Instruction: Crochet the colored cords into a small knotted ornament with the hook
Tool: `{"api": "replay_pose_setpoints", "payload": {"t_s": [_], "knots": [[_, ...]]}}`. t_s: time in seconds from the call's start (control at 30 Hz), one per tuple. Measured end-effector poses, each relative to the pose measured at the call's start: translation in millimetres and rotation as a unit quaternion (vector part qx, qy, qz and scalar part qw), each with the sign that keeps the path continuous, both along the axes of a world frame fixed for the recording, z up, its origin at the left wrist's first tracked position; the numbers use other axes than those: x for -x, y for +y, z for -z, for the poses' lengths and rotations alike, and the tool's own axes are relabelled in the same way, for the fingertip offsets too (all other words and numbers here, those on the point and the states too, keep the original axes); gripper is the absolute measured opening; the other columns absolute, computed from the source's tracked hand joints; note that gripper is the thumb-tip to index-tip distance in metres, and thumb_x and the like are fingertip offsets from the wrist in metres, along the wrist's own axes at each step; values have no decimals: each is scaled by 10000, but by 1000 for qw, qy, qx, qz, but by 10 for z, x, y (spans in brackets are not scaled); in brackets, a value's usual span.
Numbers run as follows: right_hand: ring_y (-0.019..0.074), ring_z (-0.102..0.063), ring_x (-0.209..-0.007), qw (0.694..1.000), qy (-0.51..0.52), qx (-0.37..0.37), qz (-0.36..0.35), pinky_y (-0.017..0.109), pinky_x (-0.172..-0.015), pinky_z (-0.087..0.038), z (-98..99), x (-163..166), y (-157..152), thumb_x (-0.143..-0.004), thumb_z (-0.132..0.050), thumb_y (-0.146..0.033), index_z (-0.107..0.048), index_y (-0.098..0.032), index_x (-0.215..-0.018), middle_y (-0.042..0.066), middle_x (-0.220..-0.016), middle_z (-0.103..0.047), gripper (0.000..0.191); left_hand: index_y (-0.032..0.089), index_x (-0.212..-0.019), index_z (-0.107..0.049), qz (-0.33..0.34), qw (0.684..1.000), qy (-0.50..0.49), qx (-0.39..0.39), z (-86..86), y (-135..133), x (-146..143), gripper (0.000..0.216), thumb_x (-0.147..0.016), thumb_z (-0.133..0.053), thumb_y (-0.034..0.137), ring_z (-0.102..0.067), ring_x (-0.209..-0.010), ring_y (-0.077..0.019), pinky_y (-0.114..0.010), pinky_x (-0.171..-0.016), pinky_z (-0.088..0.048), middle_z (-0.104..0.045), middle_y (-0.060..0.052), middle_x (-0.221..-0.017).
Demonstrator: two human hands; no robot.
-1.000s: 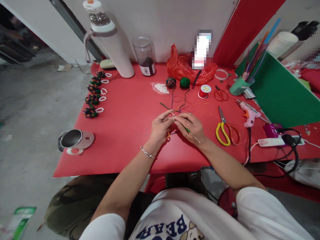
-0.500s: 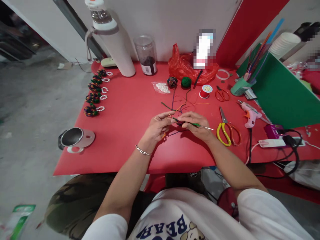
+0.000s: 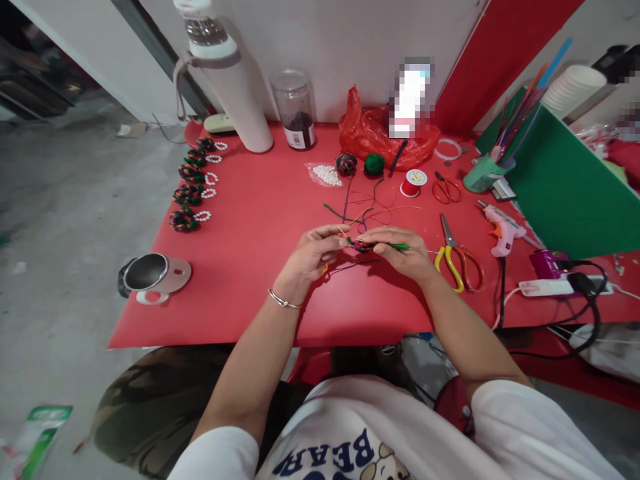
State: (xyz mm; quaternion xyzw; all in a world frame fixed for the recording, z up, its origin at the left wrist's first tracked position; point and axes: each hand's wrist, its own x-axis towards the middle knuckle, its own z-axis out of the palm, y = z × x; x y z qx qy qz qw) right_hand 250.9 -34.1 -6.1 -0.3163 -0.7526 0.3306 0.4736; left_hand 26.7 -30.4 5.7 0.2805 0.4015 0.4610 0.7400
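My left hand (image 3: 316, 252) pinches a small piece of dark multicoloured crochet work (image 3: 359, 246) over the middle of the red table. From the other side, my right hand (image 3: 403, 251) is closed around a crochet hook (image 3: 399, 246) with a green grip, its thin metal shaft pointing right. The hook's tip is hidden at the crochet work. Orange yarn runs over my left fingers, and loose strands trail on the table. Beyond the hands lie a multicoloured yarn ball (image 3: 346, 164) and a green yarn ball (image 3: 374, 165).
Yellow-and-red-handled scissors (image 3: 453, 263), small red snips (image 3: 446, 189), a thread spool (image 3: 413, 183) and a pink glue gun (image 3: 503, 230) lie to the right. White beads (image 3: 326, 175) sit in a bag. Several beaded crochet pieces (image 3: 184, 219) and a mug (image 3: 156, 275) stand left.
My right hand has shifted slightly right with the crochet hook, away from my left hand. More of the crochet work shows between the hands.
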Motion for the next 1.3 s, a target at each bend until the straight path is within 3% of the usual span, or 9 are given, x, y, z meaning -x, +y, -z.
{"api": "replay_pose_setpoints", "payload": {"t_s": [0.3, 0.43, 0.57, 0.63, 0.73, 0.9, 1.1, 1.3], "knots": [[209, -802, -1012, 1000, 17, 22, -14, 383, -960, -635, -88, -3, -25, -990, -700, -444, -845, -307, -1062, 46, -1049, -852, 212, 132, -828, -836, -3, 1000, 2, -8, 5, 4, 8, 294, -542, -866, 73, -314, -375, 3, -172, -380, -182, -696, -15, -601], [206, -796, -979, 994, 48, 94, -6, 363, -936, -641, -29, 27, -30, -977, -697, -510, -850, -278, -1016, 54, -1010, -847, 280, 130, -820, -833, -4, 1000, -2, -9, -6, -5, -4, 274, -556, -851, 62, -321, -388, -1, -169, -391, -196, -688, -17, -591], [186, -778, -800, 972, 136, 194, -9, 347, -779, -664, 159, 136, -7, -965, -634, -648, -835, -260, -1047, 50, -936, -822, 445, 145, -826, -829, -8, 1000, -15, -10, 15, -23, -49, 264, -575, -864, 70, -325, -395, -6, -172, -394, -193, -672, 0, -591], [191, -768, -869, 978, 134, 162, 12, 346, -793, -654, 222, 198, -4, -960, -626, -663, -834, -272, -1028, 53, -966, -806, 448, 146, -850, -826, -11, 1000, -20, -13, 51, -31, -88, 287, -574, -875, 84, -324, -395, -7, -173, -393, -193, -669, 5, -594], [191, -728, -987, 996, 66, 38, 46, 362, -890, -621, 233, 264, -26, -983, -661, -563, -836, -305, -1052, 51, -1014, -764, 319, 144, -938, -820, -34, 999, -13, -29, 113, -44, -165, 374, -571, -880, 100, -353, -401, -16, -175, -397, -217, -673, 16, -610], [190, -704, -932, 984, -20, -131, 115, 357, -837, -609, 207, 316, -84, -1001, -686, -431, -800, -349, -1199, 59, -1049, -741, 242, 155, -1102, -771, -111, 993, -8, -35, 138, -76, -292, 504, -607, -851, 104, -364, -395, -25, -184, -401, -246, -649, 57, -602], [195, -736, -953, 985, -23, -131, 110, 353, -855, -621, 203, 306, -78, -992, -686, -473, -811, -348, -1180, 59, -1090, -771, 259, 166, -1057, -741, -25, 994, -96, 43, 81, -75, -236, 448, -624, -828, 88, -237, -334, -22, -178, -347, -168, -440, 135, -453], [199, -771, -968, 996, 24, -77, 44, 366, -897, -621, 111, 166, 15, -959, -712, -513, -830, -308, -1119, 48, -1034, -824, 286, 135, -1078, -739, 34, 995, -75, 53, 64, -10, -40, 452, -639, -813, 53, -225, -323, 1, -174, -318, -144, -567, 96, -548]]}}
